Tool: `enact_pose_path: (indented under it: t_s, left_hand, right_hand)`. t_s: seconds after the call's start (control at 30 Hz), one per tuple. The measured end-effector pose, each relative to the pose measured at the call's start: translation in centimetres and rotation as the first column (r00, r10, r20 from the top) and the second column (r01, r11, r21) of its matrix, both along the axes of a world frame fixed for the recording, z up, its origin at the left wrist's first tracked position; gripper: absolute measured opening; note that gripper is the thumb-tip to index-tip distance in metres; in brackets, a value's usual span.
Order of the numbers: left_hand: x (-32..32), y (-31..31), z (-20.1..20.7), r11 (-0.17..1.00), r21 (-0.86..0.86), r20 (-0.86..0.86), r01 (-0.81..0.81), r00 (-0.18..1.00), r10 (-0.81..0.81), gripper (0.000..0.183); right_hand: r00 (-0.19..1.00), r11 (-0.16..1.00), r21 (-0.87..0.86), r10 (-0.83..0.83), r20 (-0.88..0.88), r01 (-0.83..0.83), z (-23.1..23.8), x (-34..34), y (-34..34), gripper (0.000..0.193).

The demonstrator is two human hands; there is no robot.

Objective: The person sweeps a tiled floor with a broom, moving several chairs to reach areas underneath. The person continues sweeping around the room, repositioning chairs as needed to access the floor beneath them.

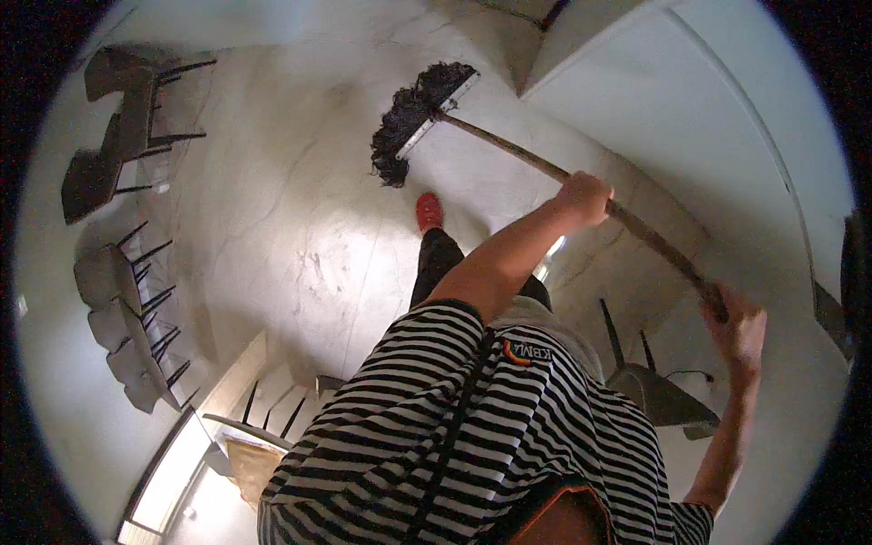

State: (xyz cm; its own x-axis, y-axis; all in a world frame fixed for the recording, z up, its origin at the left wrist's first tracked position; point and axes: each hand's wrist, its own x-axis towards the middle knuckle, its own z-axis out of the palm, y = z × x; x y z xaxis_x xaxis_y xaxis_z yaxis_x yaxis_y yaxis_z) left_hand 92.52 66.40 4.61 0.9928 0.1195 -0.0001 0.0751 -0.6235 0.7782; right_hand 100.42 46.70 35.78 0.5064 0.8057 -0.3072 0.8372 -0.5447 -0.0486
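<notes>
The mop (513, 148) reaches away from the left grip (583, 198), forward and to its left, with the dark stringy mop head (409, 123) on the floor (272, 200) well apart from that grip. A pale bar (460, 89) runs along the side of the mop head nearer the left grip. The left grip is closed around the wooden handle (649, 238) partway along, fingers wrapped about it. Behind it and to its right, the right grip (734, 318) is closed around the handle near its rear end. Between the two grips the handle slants, bare.

A red shoe (429, 211) stands on the floor to the left of the left grip, just behind the mop head. A chair (668, 395) is below the right grip, a little to its left. Far to the left of both grips are more chairs (130, 113).
</notes>
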Motion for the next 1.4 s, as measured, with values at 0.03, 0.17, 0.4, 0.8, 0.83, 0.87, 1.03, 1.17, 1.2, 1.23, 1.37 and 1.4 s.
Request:
enact_pose_path:
  t_s: [0.03,0.17,0.4,0.8,0.83,0.87,1.03,1.17,1.2,1.23,1.37,1.4]
  left_hand:
    - [-1.0,2.7,0.3,0.999,-0.004,0.036,-0.04,0.999,0.04,0.022]
    - [-6.1,13.3,0.3,0.963,0.023,-0.032,-0.27,0.962,0.27,0.012]
    - [-21.9,28.6,-0.7,0.837,0.132,-0.105,-0.53,0.833,0.544,0.015]
    - [-42.7,37.1,-5.3,0.798,0.354,-0.109,-0.488,0.826,0.553,0.021]
    - [-41.3,36.8,-3.8,0.801,0.35,-0.102,-0.486,0.83,0.548,0.022]
    - [-39.5,36.4,-3.0,0.831,0.353,-0.14,-0.429,0.854,0.501,0.023]
    - [-26.6,30.2,4.9,0.932,0.226,-0.136,-0.282,0.939,0.317,0.02]
    - [-17.8,24.1,8.6,0.984,0.078,0.0,-0.158,0.987,0.158,0.03]
    - [-15.6,22.9,9.4,0.994,0.062,0.015,-0.095,0.995,0.094,0.028]
    - [-13.2,21.7,10.6,0.998,-0.01,0.056,-0.054,0.997,0.055,0.026]
    - [-3.9,17.7,13.0,0.982,-0.155,0.222,0.111,0.972,-0.074,0.022]
    - [-1.5,17.6,13.1,0.982,-0.146,0.211,0.121,0.973,-0.088,0.021]
  right_hand:
    - [0.999,0.998,0.02,0.052,0.007,-0.052,-0.1,-0.4,2.5,0.033]
    - [0.959,0.957,0.068,0.282,0.026,-0.283,0.6,-2.8,15.3,0.037]
    - [0.79,0.789,0.037,0.613,0.009,-0.613,-1.9,-13.3,32.9,0.037]
    - [0.795,0.801,0.161,0.595,-0.115,-0.576,-12.3,-27.2,39.4,0.022]
    - [0.795,0.795,0.15,0.603,-0.075,-0.588,-11.0,-25.5,38.7,0.024]
    - [0.793,0.787,0.138,0.609,-0.026,-0.601,-9.6,-23.6,37.9,0.026]
    - [0.879,0.881,0.039,0.467,0.101,-0.472,-1.2,-16.4,29.0,0.041]
    - [0.936,0.948,-0.038,0.317,0.153,-0.315,6.2,-13.6,22.7,0.044]
    - [0.94,0.956,-0.072,0.294,0.172,-0.286,7.9,-13.0,21.6,0.044]
    - [0.947,0.965,-0.098,0.259,0.188,-0.244,9.7,-12.6,20.9,0.044]
    - [0.952,0.986,-0.125,0.142,0.271,-0.111,14.4,-10.9,18.8,0.04]
    - [0.949,0.989,-0.094,0.138,0.284,-0.116,14.5,-9.1,18.7,0.038]
